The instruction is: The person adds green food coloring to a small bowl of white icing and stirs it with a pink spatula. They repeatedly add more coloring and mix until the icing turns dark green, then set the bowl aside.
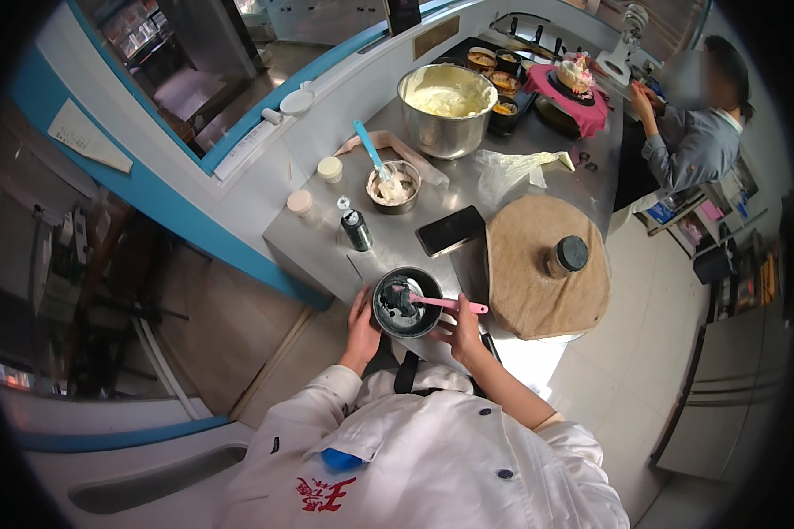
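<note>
Near the front edge of the steel table, my left hand grips the left side of a metal bowl with dark grey cream inside. A pink spatula leans in it, its head in the cream. My right hand is at the bowl's right side, with the spatula handle between its fingers and thumb. Just behind the bowl stands an uncapped dark bottle. A smaller metal bowl holds pale cream and a blue spatula. A black phone lies flat to the right.
A brown cloth covers a round stand at right, with a dark-lidded jar on it. Farther back are a large steel bowl of cream, a plastic piping bag and a decorated cake. A co-worker stands at the back right.
</note>
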